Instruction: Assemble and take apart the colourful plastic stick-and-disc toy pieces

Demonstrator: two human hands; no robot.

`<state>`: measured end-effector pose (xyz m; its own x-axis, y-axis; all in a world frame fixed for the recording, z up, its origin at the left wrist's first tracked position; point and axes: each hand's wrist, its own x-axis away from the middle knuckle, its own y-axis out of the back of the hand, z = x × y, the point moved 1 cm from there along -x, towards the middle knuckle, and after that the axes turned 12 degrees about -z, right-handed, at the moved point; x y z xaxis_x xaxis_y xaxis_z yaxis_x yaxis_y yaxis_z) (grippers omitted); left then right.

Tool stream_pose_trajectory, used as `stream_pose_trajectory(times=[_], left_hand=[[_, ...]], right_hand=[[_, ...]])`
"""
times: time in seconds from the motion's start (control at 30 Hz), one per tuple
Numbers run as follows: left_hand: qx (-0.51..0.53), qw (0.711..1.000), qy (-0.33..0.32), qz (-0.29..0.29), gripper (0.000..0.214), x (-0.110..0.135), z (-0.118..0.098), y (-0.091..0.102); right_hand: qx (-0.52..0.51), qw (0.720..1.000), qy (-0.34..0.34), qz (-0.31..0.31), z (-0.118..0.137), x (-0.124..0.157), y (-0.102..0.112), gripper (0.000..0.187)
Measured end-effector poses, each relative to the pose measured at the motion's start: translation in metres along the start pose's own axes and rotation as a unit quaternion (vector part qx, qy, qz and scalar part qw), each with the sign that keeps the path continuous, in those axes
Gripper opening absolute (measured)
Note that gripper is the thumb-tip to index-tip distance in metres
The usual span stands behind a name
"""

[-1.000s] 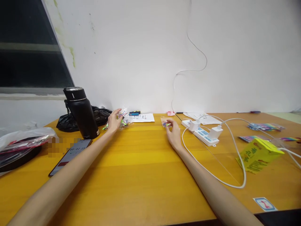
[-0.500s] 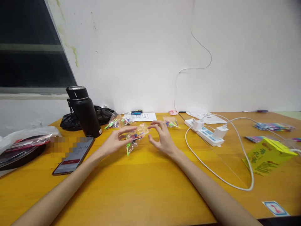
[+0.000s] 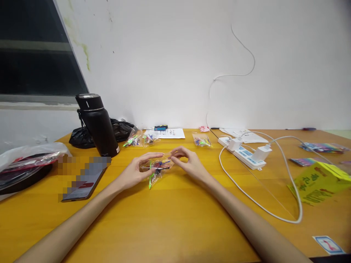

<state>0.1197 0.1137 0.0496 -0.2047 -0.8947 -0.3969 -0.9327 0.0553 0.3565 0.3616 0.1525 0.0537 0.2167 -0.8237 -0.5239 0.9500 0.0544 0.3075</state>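
Note:
A small clear plastic bag [image 3: 158, 170] with bright green, blue, red and dark plastic pieces in it is between my hands over the middle of the table. My left hand [image 3: 135, 171] has the bag's left side, with thumb and fingers curved around it. At the bag's upper right edge, the thumb and fingertips of my right hand [image 3: 189, 164] come together in a pinch. The exact grip of the fingertips is partly hidden by the shiny film.
Farther back lie similar bags [image 3: 202, 140], a screwdriver [image 3: 161, 128] and printed paper [image 3: 172, 133]. A black bottle [image 3: 99, 128] and a phone [image 3: 85, 184] are on the left. To the right are a power strip [image 3: 248, 157] with looping white cables and a yellow box [image 3: 319, 184].
Both hands and the bag have come slightly closer to me. My right fingers, earlier spread beside the bag, have closed on its edge. The view has shifted a little.

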Motion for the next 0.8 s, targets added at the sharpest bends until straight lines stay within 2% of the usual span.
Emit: stream_pose_trajectory(times=[0.27,0.37,0.53,0.7,0.8], left_hand=[[0.042,0.999,-0.017,0.017,0.039,0.001,-0.005,-0.002],[0.051,0.999,0.005,0.009,0.051,0.002,-0.003,-0.003],[0.124,0.988,0.085,-0.025,0.075,0.002,0.003,-0.006],[0.273,0.941,0.195,-0.042,0.085,0.004,0.001,-0.009],[0.309,0.923,0.221,-0.056,0.093,0.005,-0.001,-0.012]], right_hand=[[-0.121,0.991,-0.048,0.042,0.002,0.002,-0.005,0.029],[-0.158,0.985,-0.059,0.046,0.009,0.003,-0.005,0.032],[-0.161,0.986,-0.033,-0.015,0.023,0.000,0.000,0.037],[-0.181,0.980,-0.002,-0.086,0.028,-0.001,0.000,0.038],[-0.187,0.977,-0.011,-0.098,0.027,-0.001,-0.004,0.034]])
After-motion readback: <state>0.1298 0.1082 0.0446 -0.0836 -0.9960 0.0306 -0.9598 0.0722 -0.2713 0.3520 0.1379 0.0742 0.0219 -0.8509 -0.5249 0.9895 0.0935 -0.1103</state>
